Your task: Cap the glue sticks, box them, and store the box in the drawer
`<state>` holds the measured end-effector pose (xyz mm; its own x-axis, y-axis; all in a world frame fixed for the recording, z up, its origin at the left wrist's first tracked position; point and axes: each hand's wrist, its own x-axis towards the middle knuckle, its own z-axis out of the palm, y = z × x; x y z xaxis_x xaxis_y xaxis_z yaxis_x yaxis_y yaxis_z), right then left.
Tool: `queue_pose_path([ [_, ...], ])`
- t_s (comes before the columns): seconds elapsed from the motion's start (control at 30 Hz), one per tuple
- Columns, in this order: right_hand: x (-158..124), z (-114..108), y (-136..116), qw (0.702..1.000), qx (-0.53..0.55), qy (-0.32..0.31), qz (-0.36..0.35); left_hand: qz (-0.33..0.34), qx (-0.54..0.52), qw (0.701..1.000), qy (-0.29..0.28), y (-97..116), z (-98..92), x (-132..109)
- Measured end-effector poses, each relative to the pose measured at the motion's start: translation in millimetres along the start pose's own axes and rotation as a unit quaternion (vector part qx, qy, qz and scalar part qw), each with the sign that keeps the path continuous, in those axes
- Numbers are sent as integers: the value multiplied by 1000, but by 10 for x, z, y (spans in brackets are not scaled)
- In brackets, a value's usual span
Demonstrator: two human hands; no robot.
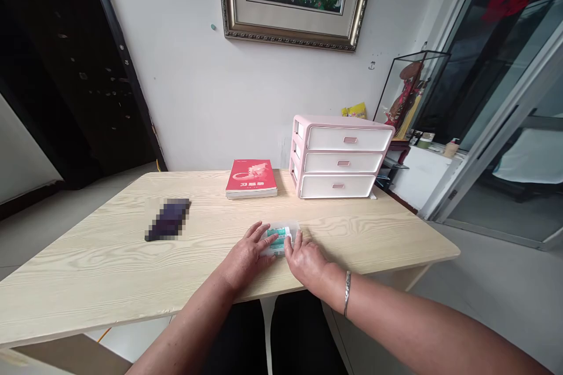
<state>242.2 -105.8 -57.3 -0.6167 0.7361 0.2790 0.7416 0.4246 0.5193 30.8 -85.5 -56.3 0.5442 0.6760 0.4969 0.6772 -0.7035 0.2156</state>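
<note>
A small translucent plastic box (294,226) sits near the table's front edge, between my two hands. Inside it lie teal cylinders with white ends (276,233), battery-like in look; my fingers cover part of them. My left hand (248,255) holds the box at its left side, thumb in front and fingers spread over the back and top. From the right, my right hand (308,258) grips the box's side, one fingertip against the white end of a cylinder. A silver bracelet (347,294) circles my right wrist.
On the wooden table (132,269), a red book (251,176) lies behind the box. A pink and white three-drawer organiser (343,158) stands at the back right. A dark, pixelated object (169,220) lies to the left. A framed picture (290,32) hangs above.
</note>
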Motion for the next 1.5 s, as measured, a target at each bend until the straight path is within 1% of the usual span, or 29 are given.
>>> queue_pose_path([
  [0.07,36,-49,-19,1000,-20,-16,-7,-1,-8,1000,6,-14,13,-5],
  [0.13,63,-56,-30,999,-44,-20,-14,1,-15,1000,14,-30,28,-8],
  [0.2,85,-28,-40,998,-65,-15,-14,2,-14,1000,14,-42,39,-8],
  [0.33,135,52,-53,997,-81,2,10,1,-7,1000,18,-44,44,3],
  [0.47,167,67,-27,996,-92,7,12,-2,-2,1000,23,-12,23,24],
  [0.57,167,48,11,997,-76,15,14,-5,15,1000,22,13,16,33],
  [0.73,159,23,54,998,-66,0,10,11,69,997,29,39,47,31],
  [0.83,170,22,51,996,-85,-10,0,15,97,995,34,68,54,38],
  [0.93,185,46,23,994,-106,-8,4,12,96,995,29,94,45,52],
  [1.07,189,89,-28,996,-84,20,30,-3,73,997,14,91,48,57],
  [1.2,195,42,-26,998,-59,-4,19,-8,50,999,-11,66,68,53],
  [1.3,189,-79,53,999,-25,-16,14,-12,22,1000,-4,59,62,51],
  [1.37,150,-168,130,1000,0,1,13,-18,8,1000,9,58,49,49],
  [1.4,116,-204,163,999,16,27,15,-21,5,1000,14,55,43,47],
  [1.5,-29,-239,195,985,76,151,32,-35,-10,999,17,33,40,40],
])
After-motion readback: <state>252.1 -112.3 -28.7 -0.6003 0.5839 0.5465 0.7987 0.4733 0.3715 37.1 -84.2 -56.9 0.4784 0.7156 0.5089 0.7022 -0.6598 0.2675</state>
